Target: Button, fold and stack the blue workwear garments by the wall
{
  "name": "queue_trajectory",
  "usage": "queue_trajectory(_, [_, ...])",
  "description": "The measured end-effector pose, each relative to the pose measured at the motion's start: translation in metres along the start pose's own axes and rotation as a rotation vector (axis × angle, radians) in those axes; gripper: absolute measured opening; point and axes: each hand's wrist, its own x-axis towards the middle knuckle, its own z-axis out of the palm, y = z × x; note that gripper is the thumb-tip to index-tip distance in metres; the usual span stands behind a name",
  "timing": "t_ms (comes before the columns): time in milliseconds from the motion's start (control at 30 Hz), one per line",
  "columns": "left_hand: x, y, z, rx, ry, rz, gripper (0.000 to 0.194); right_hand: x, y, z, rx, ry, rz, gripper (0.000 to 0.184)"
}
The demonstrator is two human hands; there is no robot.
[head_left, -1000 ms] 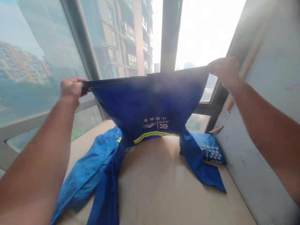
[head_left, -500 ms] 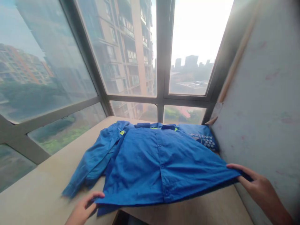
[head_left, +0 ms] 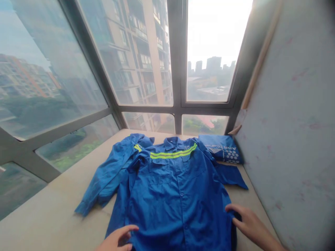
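A blue work shirt [head_left: 178,195] with a yellow-green reflective stripe across the chest lies flat, front up, on a beige window ledge [head_left: 52,216], collar toward the glass. My left hand [head_left: 117,238] rests at the shirt's lower left hem, fingers stretched out on the cloth. My right hand [head_left: 248,223] lies at the lower right edge, fingers extended and touching the fabric. One sleeve spreads out to the left [head_left: 104,181]; the other sleeve [head_left: 231,174] pokes out on the right.
A folded blue garment [head_left: 225,150] with white print sits at the ledge's far right corner, by a pale wall [head_left: 293,132]. Large windows [head_left: 143,62] with dark frames close off the far side and left.
The shirt was held up stretched between both fists; it has come down and now lies flat on the ledge, front up. Both hands have let go of the hem and rest open at its lower edge.
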Motion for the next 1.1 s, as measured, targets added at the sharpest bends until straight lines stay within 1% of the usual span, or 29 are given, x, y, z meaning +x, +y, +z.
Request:
queue_trajectory(33, [0.009, 0.003, -0.004, -0.016, 0.0, 0.024, 0.057, 0.006, -0.001, 0.013, 0.009, 0.026, -0.004, 0.039])
queue_trajectory(67, [0.021, 0.006, -0.011, -0.018, 0.029, 0.057, 0.056, 0.013, -0.004, 0.026, 0.019, 0.048, -0.012, 0.039])
queue_trajectory(100, [0.036, 0.009, -0.021, 0.0, 0.103, 0.083, 0.052, 0.021, -0.008, 0.041, 0.031, 0.062, -0.026, 0.039])
queue_trajectory(133, [0.052, 0.012, -0.033, 0.048, 0.211, 0.099, 0.048, 0.028, -0.014, 0.056, 0.042, 0.065, -0.044, 0.039])
queue_trajectory(167, [0.068, 0.014, -0.047, 0.135, 0.355, 0.097, 0.043, 0.035, -0.02, 0.071, 0.049, 0.059, -0.066, 0.038])
queue_trajectory(233, [0.101, 0.014, -0.077, 0.345, 0.649, 0.007, 0.035, 0.046, -0.03, 0.101, 0.046, 0.041, -0.109, 0.038])
queue_trajectory(300, [0.128, 0.009, -0.106, 0.425, 0.753, -0.04, 0.036, 0.054, -0.035, 0.126, 0.005, 0.042, -0.132, 0.04])
queue_trajectory(400, [0.159, -0.011, -0.139, 0.454, 0.768, -0.061, 0.042, 0.059, -0.029, 0.149, -0.086, 0.069, -0.168, 0.042])
queue_trajectory(467, [0.177, -0.031, -0.152, 0.532, 0.782, -0.06, 0.047, 0.059, -0.021, 0.156, -0.13, 0.09, -0.208, 0.044])
queue_trajectory(567, [0.202, -0.063, -0.161, 0.706, 0.822, -0.052, 0.055, 0.058, -0.011, 0.159, -0.165, 0.127, -0.258, 0.044])
queue_trajectory(667, [0.219, -0.082, -0.167, 0.771, 0.905, -0.087, 0.057, 0.058, -0.007, 0.16, -0.197, 0.149, -0.285, 0.044])
queue_trajectory(700, [0.222, -0.084, -0.171, 0.768, 0.931, -0.108, 0.056, 0.058, -0.006, 0.16, -0.207, 0.153, -0.29, 0.044])
queue_trajectory(767, [0.227, -0.081, -0.181, 0.74, 0.946, -0.172, 0.056, 0.058, -0.005, 0.161, -0.222, 0.155, -0.299, 0.043])
queue_trajectory(867, [0.229, -0.065, -0.199, 0.678, 0.944, -0.342, 0.052, 0.058, -0.005, 0.16, -0.229, 0.146, -0.295, 0.044])
queue_trajectory(900, [0.228, -0.058, -0.202, 0.679, 0.961, -0.383, 0.05, 0.058, -0.006, 0.16, -0.227, 0.142, -0.286, 0.044])
queue_trajectory(933, [0.227, -0.051, -0.203, 0.697, 0.988, -0.387, 0.047, 0.058, -0.007, 0.16, -0.226, 0.139, -0.274, 0.044])
queue_trajectory(967, [0.226, -0.046, -0.2, 0.72, 1.007, -0.347, 0.046, 0.058, -0.007, 0.16, -0.224, 0.135, -0.262, 0.044])
queue_trajectory(1033, [0.221, -0.04, -0.186, 0.757, 0.986, -0.188, 0.045, 0.058, -0.009, 0.159, -0.222, 0.122, -0.247, 0.043])
queue_trajectory(1067, [0.218, -0.041, -0.176, 0.746, 0.938, -0.115, 0.046, 0.058, -0.009, 0.159, -0.219, 0.11, -0.242, 0.043])
queue_trajectory(1100, [0.213, -0.043, -0.163, 0.697, 0.86, -0.069, 0.047, 0.058, -0.01, 0.158, -0.215, 0.098, -0.236, 0.042])
